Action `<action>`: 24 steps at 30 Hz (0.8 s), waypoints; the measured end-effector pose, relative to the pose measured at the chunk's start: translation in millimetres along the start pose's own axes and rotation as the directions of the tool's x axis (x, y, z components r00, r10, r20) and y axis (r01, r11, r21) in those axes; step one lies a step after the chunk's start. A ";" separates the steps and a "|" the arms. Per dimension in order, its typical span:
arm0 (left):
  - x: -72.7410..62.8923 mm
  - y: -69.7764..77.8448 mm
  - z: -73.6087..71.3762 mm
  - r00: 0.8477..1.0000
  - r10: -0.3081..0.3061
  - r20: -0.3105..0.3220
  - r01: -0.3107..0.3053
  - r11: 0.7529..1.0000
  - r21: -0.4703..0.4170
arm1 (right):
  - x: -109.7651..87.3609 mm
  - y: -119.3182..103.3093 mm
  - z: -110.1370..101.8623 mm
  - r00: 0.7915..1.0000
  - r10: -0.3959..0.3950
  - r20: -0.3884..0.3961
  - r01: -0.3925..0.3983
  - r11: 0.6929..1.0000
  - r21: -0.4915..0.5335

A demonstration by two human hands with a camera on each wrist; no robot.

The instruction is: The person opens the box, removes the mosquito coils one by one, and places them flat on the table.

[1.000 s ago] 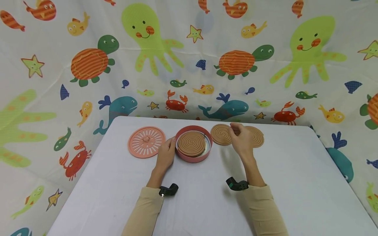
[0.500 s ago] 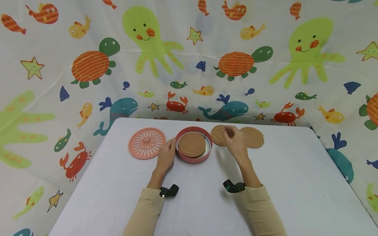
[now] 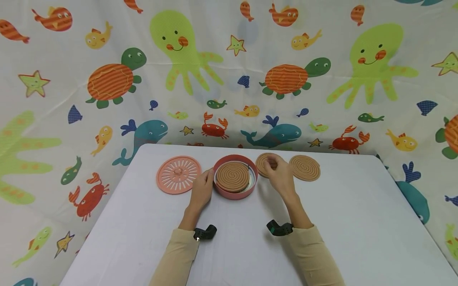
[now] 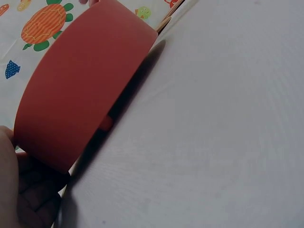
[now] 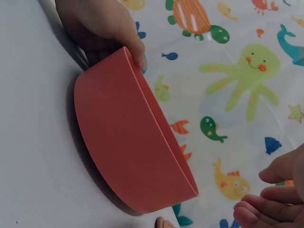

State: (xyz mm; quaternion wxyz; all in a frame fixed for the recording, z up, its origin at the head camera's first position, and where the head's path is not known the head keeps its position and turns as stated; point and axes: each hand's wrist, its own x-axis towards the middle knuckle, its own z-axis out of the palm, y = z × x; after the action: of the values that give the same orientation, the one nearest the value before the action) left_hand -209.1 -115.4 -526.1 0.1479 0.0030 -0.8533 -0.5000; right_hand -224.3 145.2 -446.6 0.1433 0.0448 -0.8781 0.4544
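Note:
A round red mosquito coil box holds a brown spiral mosquito coil. My left hand grips its left wall. From the right wrist side, the left thumb lies over the rim, with fingers outside the wall. My right hand hovers over a loose mosquito coil and partly covers it. Its fingers are loosely bent, a gap separates them from the thumb, and nothing shows between them. Another mosquito coil lies just right of that hand.
To the left of the box lies a slotted pink lid with a small knob. All stand near the back of a white-covered table. Behind its far edge hangs a curtain printed with sea animals.
My right hand has shifted left and slightly down, away from the right coil, which now shows whole. The left hand keeps its grip, and the box has not moved on the table.

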 end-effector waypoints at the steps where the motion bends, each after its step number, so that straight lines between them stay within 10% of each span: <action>1: 0.0 -0.2 0.1 1.000 -0.002 0.000 0.002 1.000 -0.002 | 0.1 -0.2 1.2 1.000 -0.003 0.003 0.003 1.000 -0.002; 24: 1.0 -3.8 0.4 1.000 -0.008 0.000 0.008 1.000 -0.006 | -4.3 -17.8 30.6 0.982 0.008 0.187 0.006 0.997 -0.071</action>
State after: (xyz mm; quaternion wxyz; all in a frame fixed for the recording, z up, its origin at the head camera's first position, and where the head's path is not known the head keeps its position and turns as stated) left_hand -210.7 -117.1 -529.4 0.1459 0.0061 -0.8519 -0.5029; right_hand -222.8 109.7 -450.6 0.0614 0.0818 -0.9033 0.4167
